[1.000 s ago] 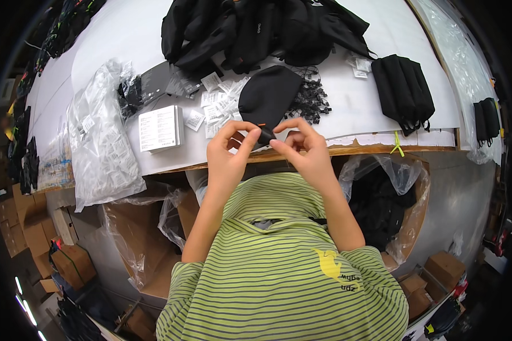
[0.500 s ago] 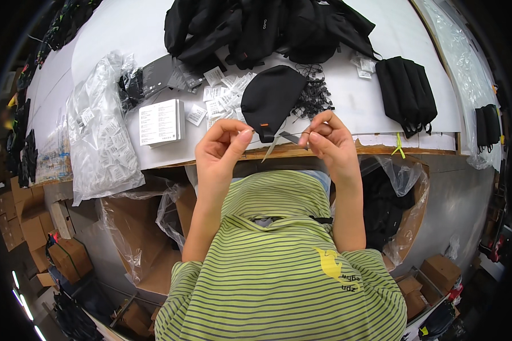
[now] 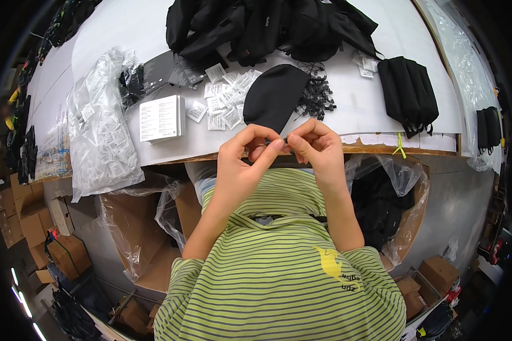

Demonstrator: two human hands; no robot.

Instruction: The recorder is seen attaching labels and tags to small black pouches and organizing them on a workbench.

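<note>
My left hand [image 3: 243,158] and my right hand [image 3: 321,152] meet at the table's near edge, thumbs and forefingers pinched. Between their fingertips is a small dark piece of a thin black tag string [image 3: 285,140]; the rest of it is hidden by the fingers. Just beyond lies a flat black fabric pouch [image 3: 275,94] with a rounded top, its lower end covered by my hands. A heap of black tag strings [image 3: 317,95] rests at its right side. To its left are scattered small white printed labels [image 3: 226,98].
A stack of white cards [image 3: 160,120] and a clear bag of labels [image 3: 103,131] are on the left. Black bags [image 3: 267,28] pile up at the back. Folded black pouches [image 3: 407,94] lie right. Lined cardboard boxes [image 3: 139,227] stand below the table [image 3: 358,108].
My hands were apart with the thin string stretched between them and tags dangling. They have come together, the left moving right, the right slightly left. The string and tags are now mostly hidden.
</note>
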